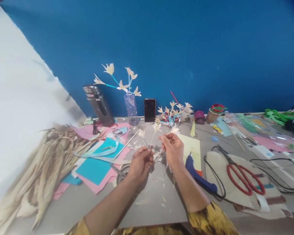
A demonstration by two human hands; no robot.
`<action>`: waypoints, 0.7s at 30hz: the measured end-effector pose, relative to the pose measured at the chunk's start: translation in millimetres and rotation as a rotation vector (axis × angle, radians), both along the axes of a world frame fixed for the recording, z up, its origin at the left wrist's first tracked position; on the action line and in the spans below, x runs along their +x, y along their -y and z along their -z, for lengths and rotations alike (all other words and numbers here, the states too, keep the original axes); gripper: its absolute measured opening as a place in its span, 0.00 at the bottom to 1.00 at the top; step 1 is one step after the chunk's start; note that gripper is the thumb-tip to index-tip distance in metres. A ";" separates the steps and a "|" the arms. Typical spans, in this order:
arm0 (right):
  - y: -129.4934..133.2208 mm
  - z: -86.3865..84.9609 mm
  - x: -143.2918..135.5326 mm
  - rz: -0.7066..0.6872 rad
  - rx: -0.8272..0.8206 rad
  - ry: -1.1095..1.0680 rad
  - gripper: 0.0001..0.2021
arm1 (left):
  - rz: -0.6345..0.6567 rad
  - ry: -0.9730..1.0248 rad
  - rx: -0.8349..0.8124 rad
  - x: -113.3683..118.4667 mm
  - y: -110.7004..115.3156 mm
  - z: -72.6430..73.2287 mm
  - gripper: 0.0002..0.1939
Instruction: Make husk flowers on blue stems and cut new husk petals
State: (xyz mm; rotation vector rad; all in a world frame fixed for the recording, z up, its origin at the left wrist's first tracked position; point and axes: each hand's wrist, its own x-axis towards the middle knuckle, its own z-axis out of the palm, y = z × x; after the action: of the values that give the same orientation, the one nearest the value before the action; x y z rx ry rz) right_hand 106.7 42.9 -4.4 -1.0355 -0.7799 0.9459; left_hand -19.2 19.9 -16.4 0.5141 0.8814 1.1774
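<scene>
Near the middle of the table, my left hand [141, 163] pinches the lower stems of two pale flowers, one [141, 133] leaning left and one [157, 127] more upright. My right hand [171, 148] is raised just to the right, its fingertips pressed together. Behind its knuckles shows another pale flower [174, 129]; whether the fingers hold its stem is hidden. The two hands are close but apart. Pale scraps [164, 198] lie on the table below them.
Dried husks [49, 163] and blue sheets [95, 168] lie left. Behind stand a flask [100, 106], a flower bottle [130, 109] and a phone [150, 110]. On the right are a glue gun [198, 178], its cable, and red-handled scissors [242, 176] on a cloth.
</scene>
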 end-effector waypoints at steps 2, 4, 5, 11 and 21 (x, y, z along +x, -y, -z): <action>1.1 -1.2 -0.9 -0.001 -0.004 0.025 0.12 | 0.006 -0.027 0.018 0.4 0.9 -0.9 0.15; 2.7 -1.6 -2.7 -0.010 -0.002 0.078 0.11 | 0.003 -0.042 0.038 0.7 1.7 -2.0 0.14; 3.5 -1.6 -3.7 -0.013 0.002 0.114 0.10 | -0.002 -0.047 0.046 0.7 2.0 -2.6 0.14; 6.0 -1.2 -8.0 -0.013 0.015 0.209 0.09 | -0.026 -0.079 0.072 -0.7 1.4 -4.1 0.18; 5.6 -4.2 -10.8 -0.019 -0.059 0.159 0.11 | -0.066 -0.159 0.107 -1.4 -2.8 -1.5 0.21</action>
State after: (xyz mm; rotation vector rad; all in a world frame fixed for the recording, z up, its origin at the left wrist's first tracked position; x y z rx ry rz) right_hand 96.0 37.4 -0.2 -1.1667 -0.8990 0.9153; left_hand -20.6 22.7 -15.0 0.6776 0.9806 1.2612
